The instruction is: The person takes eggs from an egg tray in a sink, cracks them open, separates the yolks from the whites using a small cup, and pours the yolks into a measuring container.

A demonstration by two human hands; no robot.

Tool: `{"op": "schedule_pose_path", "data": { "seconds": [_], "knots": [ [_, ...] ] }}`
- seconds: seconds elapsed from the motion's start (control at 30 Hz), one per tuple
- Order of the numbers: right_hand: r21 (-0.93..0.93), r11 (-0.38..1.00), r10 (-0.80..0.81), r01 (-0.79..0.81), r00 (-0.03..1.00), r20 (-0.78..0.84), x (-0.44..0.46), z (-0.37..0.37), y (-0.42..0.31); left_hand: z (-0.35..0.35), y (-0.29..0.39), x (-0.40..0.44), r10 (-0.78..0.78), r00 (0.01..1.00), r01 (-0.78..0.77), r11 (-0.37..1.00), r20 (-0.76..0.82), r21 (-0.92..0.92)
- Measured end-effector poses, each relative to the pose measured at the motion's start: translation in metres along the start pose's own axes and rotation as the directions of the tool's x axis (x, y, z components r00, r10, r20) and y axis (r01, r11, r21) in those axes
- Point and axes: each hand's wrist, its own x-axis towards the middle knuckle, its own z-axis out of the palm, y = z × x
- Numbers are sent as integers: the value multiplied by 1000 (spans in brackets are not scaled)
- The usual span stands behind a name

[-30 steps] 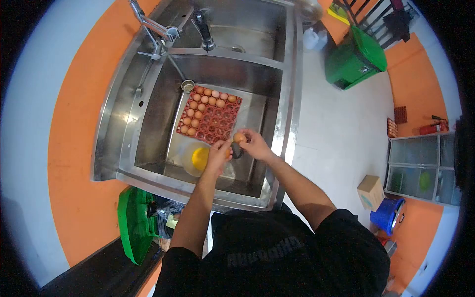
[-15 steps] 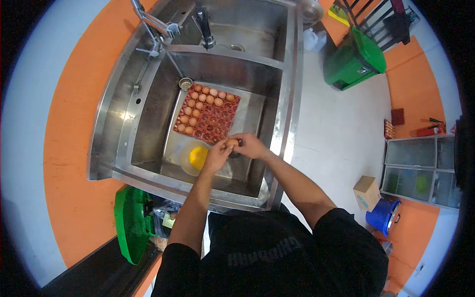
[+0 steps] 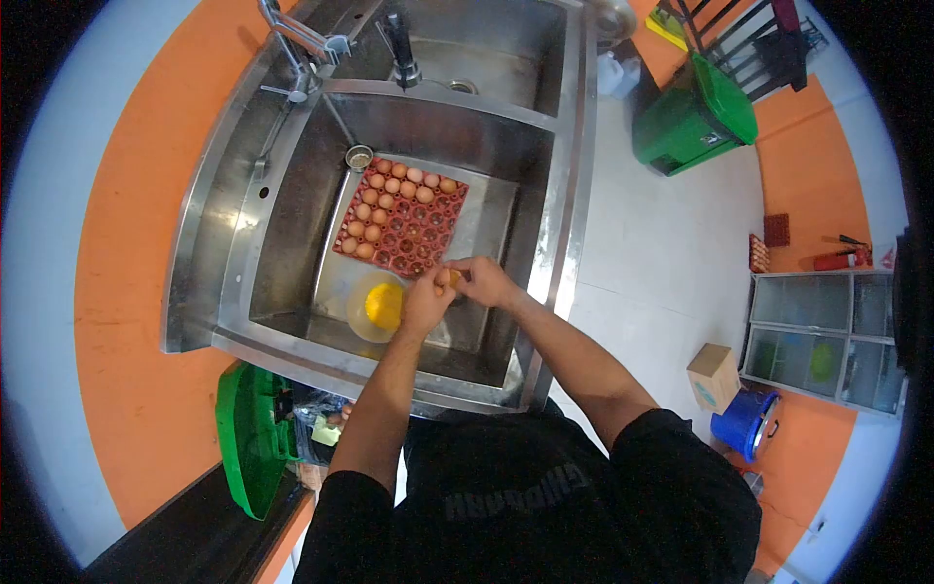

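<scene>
Head view: the left hand (image 3: 424,304) and the right hand (image 3: 488,282) meet just off the near right corner of the red tray (image 3: 418,232), their fingertips pinched narrowly on one egg (image 3: 448,277) between them. Fingers cover much of its shell, so I cannot tell whether it is cracked. The left palm is turned away, and whether it hides anything more I cannot tell.

The tray lies flat in the sink (image 3: 491,209). Eggs (image 3: 378,216) fill its pockets along the far edge and down the left side; bare pockets take up the part toward the hands. Just beside the tray's near edge stands a clear bowl (image 3: 357,311) with yellow liquid (image 3: 383,308) inside, near the left hand.

A small round metal piece (image 3: 359,158) sits at the tray's far left corner. Beyond the tray, up past the sink, are a tap (image 3: 307,49) and a black sprayer (image 3: 399,49). Well to the tray's right, on the floor, are a green bin (image 3: 696,117), a box (image 3: 715,378) and a blue bucket (image 3: 744,425).
</scene>
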Motion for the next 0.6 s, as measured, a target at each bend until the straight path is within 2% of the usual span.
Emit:
{"op": "schedule_pose_path", "data": {
  "seconds": [0.1,0.2,0.3,0.47,0.5,0.57,0.6],
  "knots": [
    [40,998,-37,38,999,-22,1,1,5,-2,6,-2,6,999,-3,998,-35,70],
    [-82,965,-258,249,958,-123,5,8,14,-3,-1,-1,43,999,-42,995,-14,90],
    [-188,939,-312,288,943,-117,6,7,20,-6,-11,1,58,997,-62,990,41,124],
    [-280,945,-197,172,978,-63,16,4,28,-18,8,-2,-2,996,-19,973,89,229],
    [-284,946,-175,153,983,-55,16,-1,20,-17,5,1,52,996,-65,977,67,203],
    [-162,981,-114,111,993,-12,7,-16,-3,-15,-1,6,156,988,-157,975,19,154],
    [-101,991,-86,87,996,13,4,-22,-11,-17,2,6,155,988,-156,978,20,139]
  ]
}}
